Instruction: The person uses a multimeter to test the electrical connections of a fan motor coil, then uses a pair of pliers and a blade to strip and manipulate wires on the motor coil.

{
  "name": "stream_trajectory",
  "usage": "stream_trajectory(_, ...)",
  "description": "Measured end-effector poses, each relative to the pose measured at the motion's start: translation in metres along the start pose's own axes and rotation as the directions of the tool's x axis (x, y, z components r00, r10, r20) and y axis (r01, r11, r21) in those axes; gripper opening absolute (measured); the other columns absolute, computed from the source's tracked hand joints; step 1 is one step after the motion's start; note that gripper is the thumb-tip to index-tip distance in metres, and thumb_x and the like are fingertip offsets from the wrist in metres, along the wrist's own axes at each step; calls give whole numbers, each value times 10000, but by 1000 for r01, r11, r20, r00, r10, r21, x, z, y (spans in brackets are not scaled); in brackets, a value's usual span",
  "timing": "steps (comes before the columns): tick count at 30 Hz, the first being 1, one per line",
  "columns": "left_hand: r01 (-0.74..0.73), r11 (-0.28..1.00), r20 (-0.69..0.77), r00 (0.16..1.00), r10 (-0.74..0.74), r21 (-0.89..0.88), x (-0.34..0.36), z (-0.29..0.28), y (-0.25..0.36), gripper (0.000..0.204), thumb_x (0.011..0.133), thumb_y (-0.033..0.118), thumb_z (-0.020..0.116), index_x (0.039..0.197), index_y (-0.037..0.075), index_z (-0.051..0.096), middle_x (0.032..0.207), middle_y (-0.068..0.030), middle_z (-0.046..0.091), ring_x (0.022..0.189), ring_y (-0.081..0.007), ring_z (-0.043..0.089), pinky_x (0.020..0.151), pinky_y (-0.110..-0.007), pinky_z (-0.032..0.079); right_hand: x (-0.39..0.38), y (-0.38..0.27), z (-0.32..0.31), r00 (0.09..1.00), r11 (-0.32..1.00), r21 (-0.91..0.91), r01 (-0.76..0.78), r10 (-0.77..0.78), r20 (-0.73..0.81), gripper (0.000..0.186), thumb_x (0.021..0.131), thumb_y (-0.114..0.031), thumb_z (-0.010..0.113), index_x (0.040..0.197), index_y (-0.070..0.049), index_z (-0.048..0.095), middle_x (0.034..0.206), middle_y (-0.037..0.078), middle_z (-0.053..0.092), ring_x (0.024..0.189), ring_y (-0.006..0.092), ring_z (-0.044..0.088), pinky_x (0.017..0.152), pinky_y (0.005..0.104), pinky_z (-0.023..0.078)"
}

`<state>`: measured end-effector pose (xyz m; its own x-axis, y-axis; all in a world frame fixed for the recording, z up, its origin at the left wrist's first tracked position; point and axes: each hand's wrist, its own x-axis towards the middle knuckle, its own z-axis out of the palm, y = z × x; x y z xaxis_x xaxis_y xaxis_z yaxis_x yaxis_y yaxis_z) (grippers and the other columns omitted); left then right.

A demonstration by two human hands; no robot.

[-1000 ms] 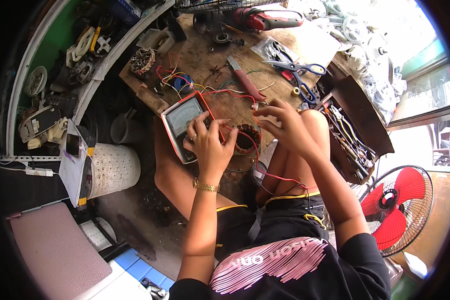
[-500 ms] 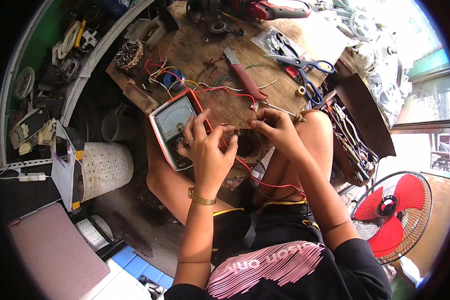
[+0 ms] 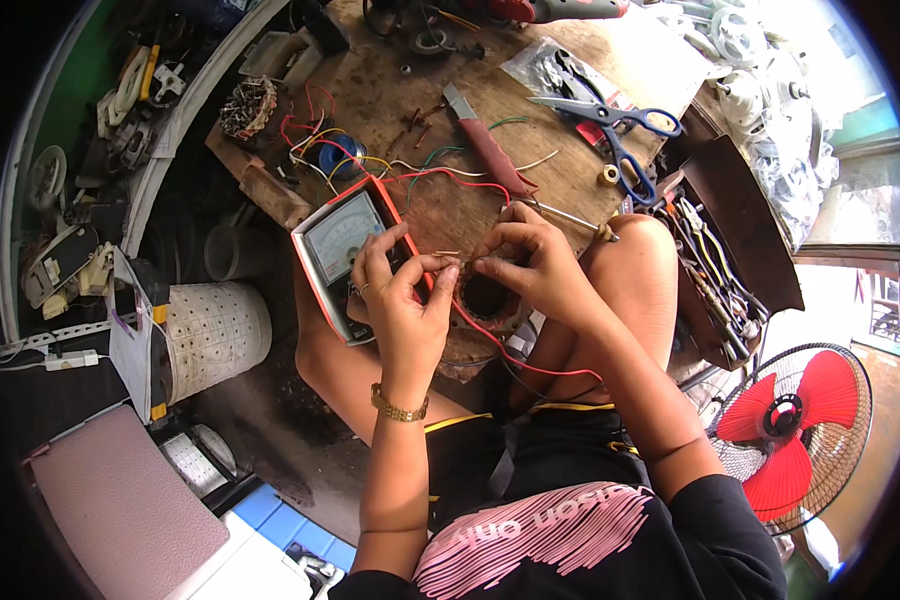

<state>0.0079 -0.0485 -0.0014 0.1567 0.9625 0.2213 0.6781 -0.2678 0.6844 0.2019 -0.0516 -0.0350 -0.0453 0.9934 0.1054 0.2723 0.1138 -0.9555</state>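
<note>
My left hand is closed in a pinch above the multimeter's right side, thumb against fingertips. What it pinches is too small to make out; a short copper-coloured strand shows at its fingertips. Close by on the right, my right hand also pinches with thumb and forefinger, its grip hidden. Under both hands lies a dark ring-shaped motor coil, partly covered. The analog multimeter, with an orange-red frame, leans beside my left hand. A red lead curves beneath the hands toward my lap.
On the wooden table lie a knife with a red-brown handle, blue-handled scissors, a screwdriver and a blue wire spool. A toolbox and red-bladed fan stand right; a white basket stands left.
My right hand has moved left and down, bringing its fingertips close to my left hand. The left thumb and forefinger, apart before, have closed together. The view has shifted slightly.
</note>
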Motion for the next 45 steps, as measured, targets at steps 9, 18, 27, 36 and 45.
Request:
stream_trajectory(9,3,998,-7,1000,-2,61,-2,-4,2,126,871,184,792,940,79,776,1394,-121,571,1354,-336,434,1146,-472,320,3,-16,-4,996,990,109,-91,90,10,184,842,-132,808,986,-38,742,961,25,533,782,91,504,676,250,397)
stream_trajectory(18,-6,997,-26,1000,8,78,-4,-4,4,137,852,180,802,918,66,761,1403,-116,565,1385,-363,391,1160,-503,291,3,-38,1,990,999,1,45,-45,-132,220,773,-205,859,919,-77,756,953,84,577,935,279,590,793,384,481)
stream_trajectory(27,-11,995,-60,998,18,103,-11,-5,-3,110,794,137,818,851,104,730,1402,-135,550,1406,-442,360,1166,-568,283,-11,-20,3,976,979,-163,121,-147,-163,184,737,-108,828,894,-98,734,1023,97,583,981,295,552,837,403,466)
stream_trajectory(36,-29,998,-83,996,33,46,-24,-11,-4,98,779,133,807,839,115,732,1419,-153,535,1419,-427,352,1175,-546,252,-44,-17,-1,988,973,-192,126,-142,-68,179,732,-96,815,885,-138,732,1123,103,596,1021,311,506,882,412,431)
stream_trajectory(45,-51,996,-49,997,55,74,-24,-23,-9,91,806,152,785,863,98,738,1423,-155,548,1351,-367,457,1154,-506,315,-51,-10,-2,985,970,-198,141,-158,-74,187,723,-82,817,881,-134,734,1165,110,606,1054,314,518,899,417,447)
